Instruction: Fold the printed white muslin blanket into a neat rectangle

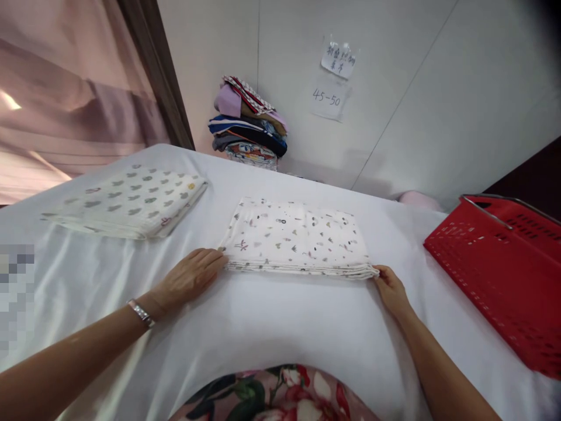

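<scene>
A white cloth (pixel 298 234) with small printed motifs lies folded in several layers on the white-covered table (pixel 298 327), its layered edge toward me. At its near left corner is my left hand (pixel 195 275), fingers closed together over the corner. My right hand (pixel 392 289) pinches the near right corner between thumb and fingers. To the left lies a second folded cloth (pixel 131 202), white with grey cloud-like shapes, touched by neither hand.
A red plastic basket (pixel 495 275) with a metal handle stands at the right. Behind the table rises a stack of folded fabrics (pixel 249 126) against the wall. Two paper notes (pixel 337 61) hang on that wall. A pinkish curtain (pixel 74 88) covers the far left.
</scene>
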`<action>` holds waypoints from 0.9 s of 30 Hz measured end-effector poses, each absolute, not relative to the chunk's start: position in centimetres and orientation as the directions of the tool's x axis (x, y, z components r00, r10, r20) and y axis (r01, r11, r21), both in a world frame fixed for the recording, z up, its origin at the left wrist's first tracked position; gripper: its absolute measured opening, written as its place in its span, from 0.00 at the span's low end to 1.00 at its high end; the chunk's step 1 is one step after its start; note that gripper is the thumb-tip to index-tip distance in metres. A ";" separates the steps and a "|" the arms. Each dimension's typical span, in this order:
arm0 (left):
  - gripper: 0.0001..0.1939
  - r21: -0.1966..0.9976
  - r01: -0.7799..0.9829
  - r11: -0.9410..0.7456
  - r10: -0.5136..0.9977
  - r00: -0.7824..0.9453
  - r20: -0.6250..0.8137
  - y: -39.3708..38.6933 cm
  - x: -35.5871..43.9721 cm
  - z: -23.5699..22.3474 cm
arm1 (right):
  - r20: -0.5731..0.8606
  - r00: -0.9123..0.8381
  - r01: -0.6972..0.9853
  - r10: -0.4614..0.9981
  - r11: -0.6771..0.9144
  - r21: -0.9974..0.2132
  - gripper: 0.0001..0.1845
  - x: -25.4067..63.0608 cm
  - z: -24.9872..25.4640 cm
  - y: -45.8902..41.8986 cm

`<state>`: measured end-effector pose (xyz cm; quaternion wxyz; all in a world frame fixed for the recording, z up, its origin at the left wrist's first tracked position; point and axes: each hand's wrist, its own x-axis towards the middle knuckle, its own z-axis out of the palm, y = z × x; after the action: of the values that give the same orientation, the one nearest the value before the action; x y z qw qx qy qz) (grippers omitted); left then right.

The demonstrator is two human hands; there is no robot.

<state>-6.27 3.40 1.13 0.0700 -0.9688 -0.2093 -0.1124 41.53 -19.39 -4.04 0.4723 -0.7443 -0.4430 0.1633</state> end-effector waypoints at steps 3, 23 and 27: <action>0.16 -0.098 0.444 -0.891 0.410 0.877 0.249 2.8 -5.7 1.1 | 0.308 0.465 0.724 0.830 -0.156 -0.672 0.13 41.5 -4.2 -20.0; 0.12 -0.128 0.255 -0.958 0.192 0.908 0.372 0.2 6.0 0.7 | 0.411 -0.122 0.992 0.903 0.126 0.019 0.17 36.3 -0.4 -17.2; 0.11 -0.043 0.165 -0.985 0.143 0.937 0.319 -0.4 4.9 0.3 | 0.332 -0.158 0.984 0.930 0.177 -0.029 0.16 36.2 -0.9 -18.2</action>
<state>4.94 -0.42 0.28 0.0344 -0.9835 -0.0783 -0.1594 36.25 -18.22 -0.88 0.1383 -0.6340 -0.7547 -0.0971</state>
